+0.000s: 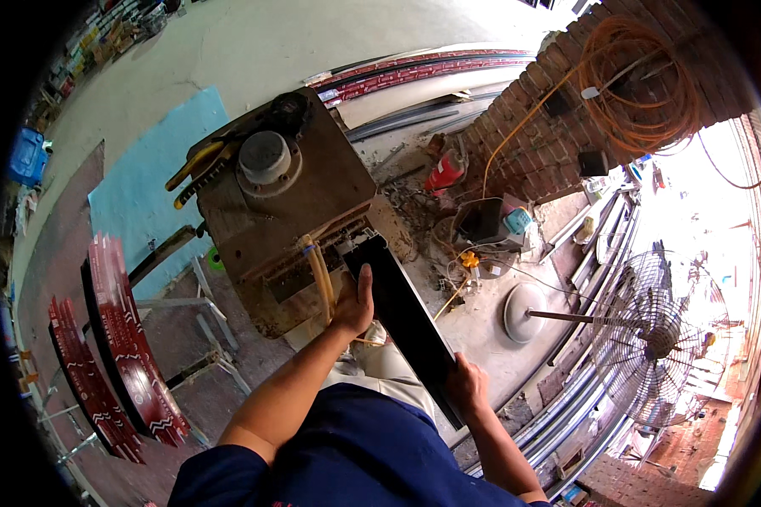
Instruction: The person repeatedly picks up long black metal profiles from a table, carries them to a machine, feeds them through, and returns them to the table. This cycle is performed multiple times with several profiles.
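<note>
A long black profile [410,308] slants between the person's hands: the left hand [355,308] clasps one edge, thumb on top; the right hand [468,384] grips the other, lower down. Beyond them sits a brown metal machine [325,169].

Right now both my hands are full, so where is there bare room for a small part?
Bare: the brown machine top right of its round grey cap, and the pale floor beyond the blue sheet. Crowded: left of the cap, where tools lie, and by the fan, among long metal strips.
</note>
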Demonstrator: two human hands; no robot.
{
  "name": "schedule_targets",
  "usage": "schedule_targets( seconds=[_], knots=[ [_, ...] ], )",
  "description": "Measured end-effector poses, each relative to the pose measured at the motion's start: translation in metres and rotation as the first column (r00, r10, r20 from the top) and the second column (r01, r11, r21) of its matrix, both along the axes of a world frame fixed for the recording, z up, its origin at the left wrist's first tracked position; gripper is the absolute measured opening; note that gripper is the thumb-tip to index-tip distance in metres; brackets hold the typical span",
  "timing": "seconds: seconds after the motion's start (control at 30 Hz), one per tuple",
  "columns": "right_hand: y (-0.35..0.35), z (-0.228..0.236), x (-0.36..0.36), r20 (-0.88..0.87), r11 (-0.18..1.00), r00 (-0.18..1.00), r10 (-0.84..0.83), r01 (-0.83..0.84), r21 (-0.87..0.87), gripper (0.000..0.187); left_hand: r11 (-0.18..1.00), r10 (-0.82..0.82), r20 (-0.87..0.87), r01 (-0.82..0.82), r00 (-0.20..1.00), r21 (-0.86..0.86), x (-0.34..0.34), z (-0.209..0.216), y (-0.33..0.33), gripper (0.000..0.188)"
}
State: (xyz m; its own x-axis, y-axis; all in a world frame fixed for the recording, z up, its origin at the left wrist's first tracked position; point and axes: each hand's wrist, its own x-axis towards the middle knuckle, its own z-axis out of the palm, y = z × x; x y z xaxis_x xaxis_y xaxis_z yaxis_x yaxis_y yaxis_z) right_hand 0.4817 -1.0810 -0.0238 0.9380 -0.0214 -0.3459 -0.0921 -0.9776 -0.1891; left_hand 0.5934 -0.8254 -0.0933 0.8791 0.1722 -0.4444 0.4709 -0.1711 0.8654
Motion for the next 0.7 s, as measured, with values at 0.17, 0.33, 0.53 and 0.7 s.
schedule_targets(
  seconds=[0.17,0.33,0.53,0.7],
  knots=[
    [0.027,-0.043,0.034,0.121,0.958,0.989,-0.087,0.050,0.281,0.027,0.994,-0.106,0.041,0.106,0.994,-0.014,0.000,0.000,0.002,0.099],
    [0.046,-0.082,0.039,0.130,0.878,0.975,-0.182,0.102,0.467,0.026,0.992,-0.114,-0.031,0.116,0.993,0.046,-0.007,0.008,0.001,0.096],
    [-0.007,-0.092,-0.026,0.210,0.788,0.921,-0.328,0.144,0.598,0.021,0.962,-0.235,-0.432,0.271,0.871,0.022,-0.054,0.064,-0.048,0.092],
    [-0.091,-0.056,-0.077,0.460,0.724,0.724,-0.513,0.077,0.685,0.010,0.791,-0.503,0.421,0.598,0.755,-0.127,-0.128,-0.044,-0.122,0.058]
  ],
)
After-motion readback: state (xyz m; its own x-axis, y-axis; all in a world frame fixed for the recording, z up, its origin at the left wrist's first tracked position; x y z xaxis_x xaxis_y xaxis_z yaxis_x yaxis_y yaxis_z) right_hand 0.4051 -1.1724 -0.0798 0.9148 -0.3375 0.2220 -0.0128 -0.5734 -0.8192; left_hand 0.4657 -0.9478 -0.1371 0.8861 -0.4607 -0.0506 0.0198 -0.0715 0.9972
